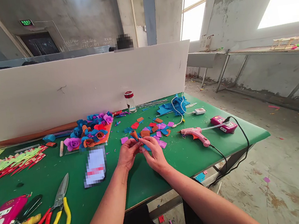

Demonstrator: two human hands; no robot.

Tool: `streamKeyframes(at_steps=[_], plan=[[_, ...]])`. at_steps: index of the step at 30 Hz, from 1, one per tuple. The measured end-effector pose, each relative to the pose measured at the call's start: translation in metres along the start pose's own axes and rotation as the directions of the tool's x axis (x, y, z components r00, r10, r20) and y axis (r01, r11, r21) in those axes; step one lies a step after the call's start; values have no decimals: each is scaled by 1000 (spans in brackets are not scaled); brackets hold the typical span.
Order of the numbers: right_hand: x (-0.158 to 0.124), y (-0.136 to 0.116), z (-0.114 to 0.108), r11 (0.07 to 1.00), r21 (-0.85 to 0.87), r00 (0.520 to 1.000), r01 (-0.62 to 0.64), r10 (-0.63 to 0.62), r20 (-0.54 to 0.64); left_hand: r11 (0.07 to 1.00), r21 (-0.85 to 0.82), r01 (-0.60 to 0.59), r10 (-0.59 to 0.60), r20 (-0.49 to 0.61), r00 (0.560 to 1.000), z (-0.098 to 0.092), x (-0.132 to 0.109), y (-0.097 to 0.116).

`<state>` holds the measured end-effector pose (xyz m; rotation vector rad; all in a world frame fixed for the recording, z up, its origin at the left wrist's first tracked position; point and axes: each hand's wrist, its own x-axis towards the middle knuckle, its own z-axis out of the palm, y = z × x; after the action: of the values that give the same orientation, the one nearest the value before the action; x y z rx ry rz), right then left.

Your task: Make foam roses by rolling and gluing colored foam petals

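My left hand (129, 154) and my right hand (154, 152) meet over the green table (191, 165), fingertips pinched together. A small curled orange paper petal (134, 135) shows at the fingertips of the left hand. My fingers hide most of what is between them. Just beyond my hands lies a loose spread of paper squares and petals (145, 132) in orange, purple, red and blue. Finished paper roses (92, 130) in blue, purple, orange and red sit in a cluster to the left. A pink glue gun (197, 134) lies to the right.
Red-and-yellow-handled shears (58, 211) and a phone (94, 167) lie left of my arms. A lidded glass jar (130, 101) stands by the white partition (91, 83). Blue crepe paper (175, 106), a white charger (199, 111) and a magenta box (223, 124) with cables are at right.
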<state>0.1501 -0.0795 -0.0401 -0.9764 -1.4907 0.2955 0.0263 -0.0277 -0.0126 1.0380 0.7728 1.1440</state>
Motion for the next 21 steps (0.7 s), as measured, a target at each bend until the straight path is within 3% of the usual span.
streamKeyframes(at_steps=[7, 11, 15, 21], plan=[[-1, -5, -1, 975, -217, 996, 52, -35, 81, 1000, 2, 9, -9, -3, 1000, -4, 2, -3], [1, -6, -2, 995, -92, 1000, 32, -31, 3, 1000, -17, 11, -11, -4, 1000, -5, 2, -3], [6, -2, -5, 991, 59, 985, -123, 129, -110, 1000, 21, 4, -4, 18, 1000, -2, 1, -1], [10, 0, -2, 986, 49, 978, -161, 166, -124, 997, 77, -8, 4, 42, 999, 4, -3, 3]])
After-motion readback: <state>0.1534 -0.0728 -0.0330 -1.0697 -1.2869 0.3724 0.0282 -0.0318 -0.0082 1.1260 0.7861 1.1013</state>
